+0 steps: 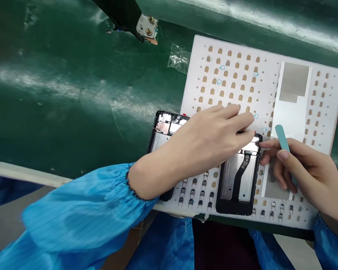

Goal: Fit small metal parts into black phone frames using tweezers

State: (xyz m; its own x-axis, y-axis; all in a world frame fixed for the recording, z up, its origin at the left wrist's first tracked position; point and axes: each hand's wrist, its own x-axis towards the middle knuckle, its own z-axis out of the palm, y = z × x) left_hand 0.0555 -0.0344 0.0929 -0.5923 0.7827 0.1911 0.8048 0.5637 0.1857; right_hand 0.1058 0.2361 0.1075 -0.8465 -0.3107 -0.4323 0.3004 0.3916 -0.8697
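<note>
My left hand (214,135) reaches over the top end of an opened phone body (245,180), its fingers curled and thumb low on the top edge. Whatever lies between those fingertips is hidden. That phone shows a silver bay with a black flex cable (240,176) running down it. In my right hand (304,165) a flat teal tool (282,138) with a rounded upper end is held between thumb and fingers; its lower end is hidden. The right index fingertip is at the phone's upper right side. Under my left forearm lies a second opened phone body (159,140), partly covered.
A white foam tray (266,90) with rows of slots lies beneath the phones; small metal parts (192,193) fill several lower slots. A white sheet with grey patches (291,116) lies on its right. Clear plastic film (178,59) and a black arm-like fixture (148,28) are on the green mat (73,93).
</note>
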